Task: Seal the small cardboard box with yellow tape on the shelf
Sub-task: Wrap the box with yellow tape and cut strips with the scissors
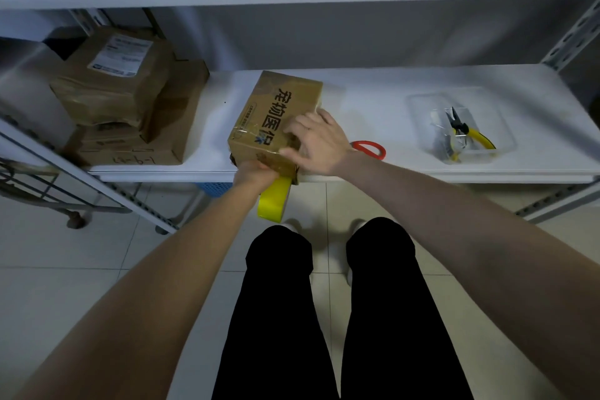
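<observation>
The small cardboard box (276, 117) sits at the front edge of the white shelf (422, 169), turned at a slant, with its near end hanging slightly past the lip. Dark printed characters run along its top, and a clear film or old tape seems to cover part of it.

The right hand (319, 143) lies flat on the near right part of the top, fingers spread and pressing down, gripping nothing. The left hand (256, 172) is closed at the box's near lower edge and holds the roll of yellow tape (274, 201), which hangs just below the shelf lip. Whether a strip is already stuck to the box is hidden by the hands.

The step in hand looks like anchoring the tape on the near face and drawing it up over the top seam. To do it well, the right hand should keep the flaps pushed shut and the box from sliding while the left pulls the roll taut and straight along the seam, then smooths the strip down behind it. Slack or a crooked pull would probably wrinkle the tape.

Red-handled scissors (370, 149) lie just right of the box for cutting. Farther right, a clear tray (422, 107) holds yellow-handled pliers (467, 133). Taped brown boxes (130, 97) are stacked to the left.
</observation>
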The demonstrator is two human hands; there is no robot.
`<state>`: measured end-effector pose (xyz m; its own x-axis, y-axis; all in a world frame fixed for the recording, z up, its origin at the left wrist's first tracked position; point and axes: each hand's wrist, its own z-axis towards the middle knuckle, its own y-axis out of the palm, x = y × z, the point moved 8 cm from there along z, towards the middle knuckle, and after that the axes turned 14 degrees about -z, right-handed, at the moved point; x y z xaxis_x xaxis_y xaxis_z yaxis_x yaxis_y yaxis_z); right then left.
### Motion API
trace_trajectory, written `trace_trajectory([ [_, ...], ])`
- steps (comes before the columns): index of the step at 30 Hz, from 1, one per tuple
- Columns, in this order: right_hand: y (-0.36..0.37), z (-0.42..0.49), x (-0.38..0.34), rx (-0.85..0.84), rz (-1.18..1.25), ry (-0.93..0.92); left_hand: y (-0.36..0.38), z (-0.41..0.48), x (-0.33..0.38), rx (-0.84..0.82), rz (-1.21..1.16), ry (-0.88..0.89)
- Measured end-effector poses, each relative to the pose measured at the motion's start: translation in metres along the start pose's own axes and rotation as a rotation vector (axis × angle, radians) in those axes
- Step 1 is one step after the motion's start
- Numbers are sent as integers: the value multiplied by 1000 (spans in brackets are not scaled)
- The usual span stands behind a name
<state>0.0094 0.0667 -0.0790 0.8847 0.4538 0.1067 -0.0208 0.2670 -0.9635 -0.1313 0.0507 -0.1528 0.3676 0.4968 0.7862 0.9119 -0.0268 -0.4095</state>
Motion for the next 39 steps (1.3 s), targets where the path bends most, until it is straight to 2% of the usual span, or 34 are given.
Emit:
trace_trajectory([
  [1,-1,-8,17,29,83,69,1,-1,-1,6,17,-5],
  [3,6,-30,62,37,127,330,2,-2,0,25,39,-4],
  [4,17,-41,82,-48,92,463,0,-2,1,37,32,-2],
  [6,50,-62,104,-373,25,593,-1,-2,1,62,11,-4],
  [7,64,-69,106,-504,20,593,1,-3,2,66,12,-5],
  [8,73,-72,105,-565,17,573,2,-3,1,66,9,-7],
  [11,81,-69,104,-564,-5,574,2,-2,-4,73,-51,-23],
  [16,92,-69,112,-660,77,592,3,-1,-8,93,-144,-34],
  [19,87,-79,117,-607,127,597,4,-2,-6,109,-155,-1],
  [21,80,-86,121,-584,233,605,4,-4,-5,109,-152,12],
  [23,79,-93,122,-627,462,577,6,-5,-7,101,-163,-6],
  [25,75,-104,116,-732,685,526,7,-5,-10,87,-171,-24],
  [30,66,-126,66,-1046,1010,345,6,-4,-12,83,-207,-39],
  [34,63,-117,34,-1123,1107,269,4,-4,-14,92,-257,-33],
  [39,64,-105,13,-1168,1038,197,5,-1,-17,90,-322,-46],
])
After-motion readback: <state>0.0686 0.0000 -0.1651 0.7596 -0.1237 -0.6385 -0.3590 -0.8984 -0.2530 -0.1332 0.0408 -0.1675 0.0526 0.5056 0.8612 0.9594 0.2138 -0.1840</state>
